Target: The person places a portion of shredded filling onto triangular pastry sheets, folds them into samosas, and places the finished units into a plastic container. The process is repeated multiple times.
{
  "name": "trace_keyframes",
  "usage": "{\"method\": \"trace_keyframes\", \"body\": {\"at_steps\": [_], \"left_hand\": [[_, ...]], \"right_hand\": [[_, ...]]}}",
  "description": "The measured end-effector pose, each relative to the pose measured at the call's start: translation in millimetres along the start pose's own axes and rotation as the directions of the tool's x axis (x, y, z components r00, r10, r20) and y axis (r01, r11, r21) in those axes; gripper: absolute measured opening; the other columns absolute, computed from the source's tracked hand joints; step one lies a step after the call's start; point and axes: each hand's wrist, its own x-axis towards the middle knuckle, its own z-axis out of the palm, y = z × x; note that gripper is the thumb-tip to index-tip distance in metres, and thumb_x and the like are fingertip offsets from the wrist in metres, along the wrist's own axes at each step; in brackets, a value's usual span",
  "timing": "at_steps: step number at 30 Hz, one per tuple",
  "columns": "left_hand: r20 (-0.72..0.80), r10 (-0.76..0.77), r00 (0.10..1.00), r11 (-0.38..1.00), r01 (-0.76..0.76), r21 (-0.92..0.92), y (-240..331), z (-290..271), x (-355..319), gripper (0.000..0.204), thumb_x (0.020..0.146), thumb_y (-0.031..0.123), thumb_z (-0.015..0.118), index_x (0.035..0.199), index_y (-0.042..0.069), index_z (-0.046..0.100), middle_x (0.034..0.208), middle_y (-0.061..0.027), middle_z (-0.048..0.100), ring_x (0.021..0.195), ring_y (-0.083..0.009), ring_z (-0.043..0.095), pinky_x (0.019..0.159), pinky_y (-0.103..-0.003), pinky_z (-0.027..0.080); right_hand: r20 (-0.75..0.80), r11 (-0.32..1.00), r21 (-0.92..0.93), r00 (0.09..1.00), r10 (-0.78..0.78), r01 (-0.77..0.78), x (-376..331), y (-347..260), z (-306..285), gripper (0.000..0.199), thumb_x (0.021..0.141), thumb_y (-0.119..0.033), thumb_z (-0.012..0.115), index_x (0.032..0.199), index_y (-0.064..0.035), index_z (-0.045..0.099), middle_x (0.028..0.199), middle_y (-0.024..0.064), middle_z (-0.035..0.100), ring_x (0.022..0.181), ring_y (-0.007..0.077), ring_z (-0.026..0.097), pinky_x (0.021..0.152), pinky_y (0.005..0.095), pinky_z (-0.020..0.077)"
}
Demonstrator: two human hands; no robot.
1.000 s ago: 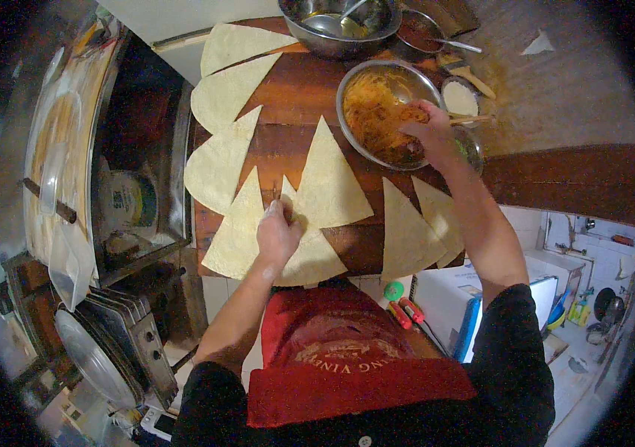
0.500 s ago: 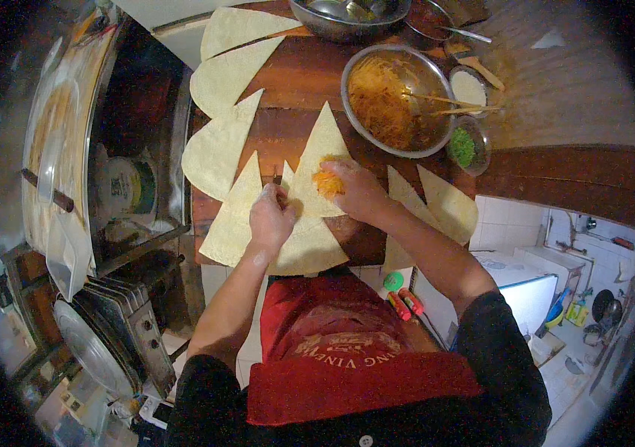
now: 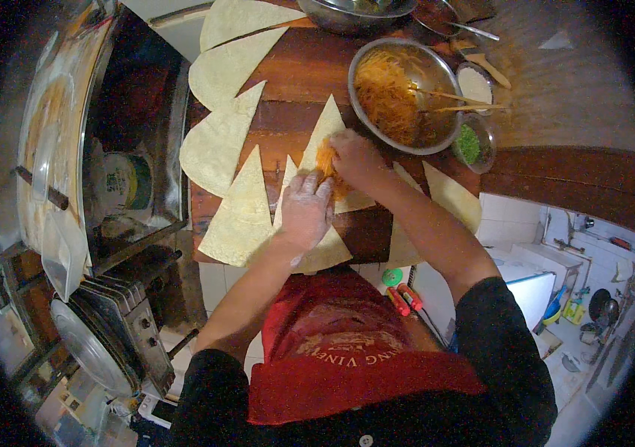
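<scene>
The dark brown wooden table (image 3: 295, 74) carries the work, with a steel oven-like cabinet (image 3: 86, 149) to its left. Across the table lie pale triangular flatbread wedges (image 3: 217, 145), fanned from the far left down to the near edge, with more wedges on the right (image 3: 448, 197). Far right of centre sits a round steel bowl of orange shredded filling (image 3: 399, 93) with two wooden sticks resting in it; beside it are a small dish of white powder (image 3: 474, 82) and a small dish of green chopped herbs (image 3: 468, 143).

The step in hand looks like filling one wedge. The pale triangular wedge being filled (image 3: 325, 134) lies in the middle of the table, point toward the far side, overlapping its near neighbours. The left hand (image 3: 304, 212), floury, lies flat on it with fingers close together, pressing the sheet down. The right hand (image 3: 355, 160) is bunched over a clump of orange filling (image 3: 325, 160) on the wedge, fingertips pinched together on it; how much is under the palm I cannot tell.

Judging from this, the filling is only just on the sheet. The next move probably calls for spreading the clump evenly while the left hand holds the thin wedge, gently enough not to tear it or shift the overlapping wedges.
</scene>
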Motion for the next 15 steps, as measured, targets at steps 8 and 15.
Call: {"method": "trace_keyframes", "body": {"at_steps": [8, 15], "left_hand": [[0.155, -0.062, 0.986, 0.997, 0.054, 0.056, -6.1, -7.3, -14.2, 0.042, 0.071, 0.018, 0.070, 0.110, 0.006, 0.062, 0.117, -0.0193, 0.056, 0.106, -0.0360, 0.050, 0.088, -0.045, 0.043], [-0.066, 0.004, 0.998, 0.999, -0.002, 0.033, -9.5, -6.5, 5.7, 0.038, 0.072, 0.018, 0.069, 0.108, 0.005, 0.063, 0.120, -0.0209, 0.054, 0.107, -0.0375, 0.050, 0.089, -0.046, 0.043]], "right_hand": [[0.099, 0.986, -0.085, 0.983, 0.152, -0.144, -8.9, 1.5, -5.6, 0.031, 0.079, -0.011, 0.057, 0.109, -0.0018, 0.062, 0.102, 0.0212, 0.059, 0.095, 0.0394, 0.058, 0.082, 0.0469, 0.0487], [-0.134, 0.999, 0.032, 0.991, 0.032, -0.028, -43.6, -5.9, -6.3, 0.032, 0.080, -0.015, 0.059, 0.111, -0.0042, 0.061, 0.103, 0.0195, 0.060, 0.091, 0.0398, 0.060, 0.079, 0.0479, 0.0500]]}}
